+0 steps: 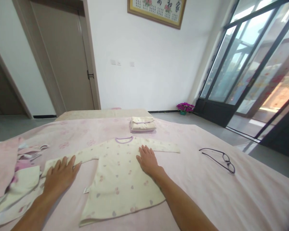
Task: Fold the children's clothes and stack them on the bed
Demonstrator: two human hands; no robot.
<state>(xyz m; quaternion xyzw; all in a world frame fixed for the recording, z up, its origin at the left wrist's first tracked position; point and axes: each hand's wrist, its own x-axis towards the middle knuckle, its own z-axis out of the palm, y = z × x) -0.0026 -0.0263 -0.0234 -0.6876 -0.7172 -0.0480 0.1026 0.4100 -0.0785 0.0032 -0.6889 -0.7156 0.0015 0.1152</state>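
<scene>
A cream long-sleeved top (120, 179) with small printed motifs and a lilac neckband lies spread flat, its neck pointing away from me. My left hand (61, 175) rests with fingers stretched out on the sleeve at the left, near the cuff. On the right side of the top's chest, just below the other sleeve, my right hand (148, 159) lies flat with its fingers extended. Neither hand grips anything. A small white label sticks out from the top's left side seam.
A pink bedspread (188, 189) lies under everything. Folded clothes (142, 124) are stacked beyond the neckline. Loose clothes (4, 170) are heaped at the left. Eyeglasses (227, 162) lie at the right. Behind stand a door (62, 57), purple flowers (185, 107) and glass doors (240, 64).
</scene>
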